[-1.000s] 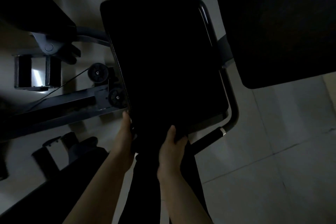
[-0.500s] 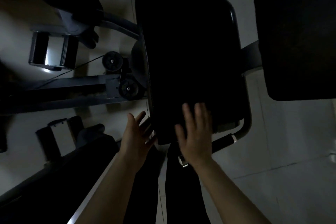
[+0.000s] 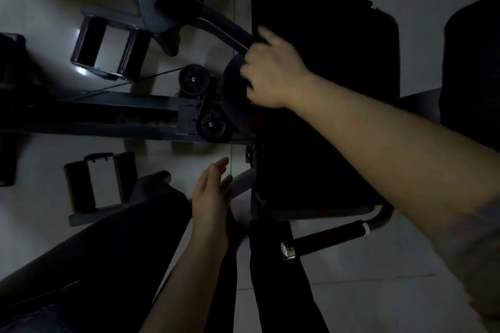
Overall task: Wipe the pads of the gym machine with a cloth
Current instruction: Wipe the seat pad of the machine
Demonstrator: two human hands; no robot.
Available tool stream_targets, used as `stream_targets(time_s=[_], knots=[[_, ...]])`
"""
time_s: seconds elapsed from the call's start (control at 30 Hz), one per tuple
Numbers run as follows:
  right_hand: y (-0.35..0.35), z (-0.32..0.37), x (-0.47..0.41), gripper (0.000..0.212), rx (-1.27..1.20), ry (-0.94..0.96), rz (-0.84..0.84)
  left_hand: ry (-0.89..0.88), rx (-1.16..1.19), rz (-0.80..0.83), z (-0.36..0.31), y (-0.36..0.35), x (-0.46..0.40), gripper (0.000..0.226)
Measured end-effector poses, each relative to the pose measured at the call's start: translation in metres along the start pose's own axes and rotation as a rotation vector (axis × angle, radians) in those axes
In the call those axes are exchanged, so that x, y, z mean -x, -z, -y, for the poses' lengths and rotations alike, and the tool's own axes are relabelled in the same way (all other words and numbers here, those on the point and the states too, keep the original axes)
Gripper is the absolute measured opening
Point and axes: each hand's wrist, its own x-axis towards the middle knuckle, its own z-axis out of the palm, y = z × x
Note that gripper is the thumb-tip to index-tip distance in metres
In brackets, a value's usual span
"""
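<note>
Across the frame's upper middle, the right hand (image 3: pixel 273 70) — up from the near edge moments ago — curls its fingers over the large black upholstered seat pad's (image 3: pixel 332 105) left edge, cloth not discernible, while the left hand (image 3: pixel 212 197) hangs open, off the pad — wiping seemingly advancing.

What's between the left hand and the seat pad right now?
Nothing visible. The left hand hangs open beside the seat pad's near-left corner, with only floor and a frame tube behind. The right hand is at its left edge.

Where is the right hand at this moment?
In the head view, the right hand is up on the left edge of the black seat pad, beside the two pulley wheels.
</note>
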Motion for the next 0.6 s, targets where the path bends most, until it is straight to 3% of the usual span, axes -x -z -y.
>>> stream_targets(time_s=[0.13,0.27,0.33,0.43,0.53,0.6], knots=[[0.0,0.031,0.011,0.038,-0.115,-0.015,0.005,-0.017,0.034,-0.09,-0.001,-0.001,-0.004,0.026],[-0.011,0.101,0.102,0.018,-0.478,0.13,-0.041,0.022,0.003,-0.102,-0.007,-0.004,-0.006,0.025],[-0.018,0.118,0.133,0.022,-0.483,0.258,0.018,0.027,-0.002,-0.105,-0.009,-0.009,-0.006,0.024],[-0.026,0.1,0.118,0.031,-0.437,0.382,0.066,-0.014,-0.033,-0.108,-0.011,-0.018,-0.008,0.025],[-0.026,0.052,0.058,0.035,-0.448,0.218,-0.185,-0.042,-0.087,-0.08,-0.005,-0.026,-0.012,0.035],[-0.015,0.008,0.012,0.033,-0.309,0.109,-0.186,-0.068,-0.14,-0.077,-0.001,-0.037,-0.016,0.036]])
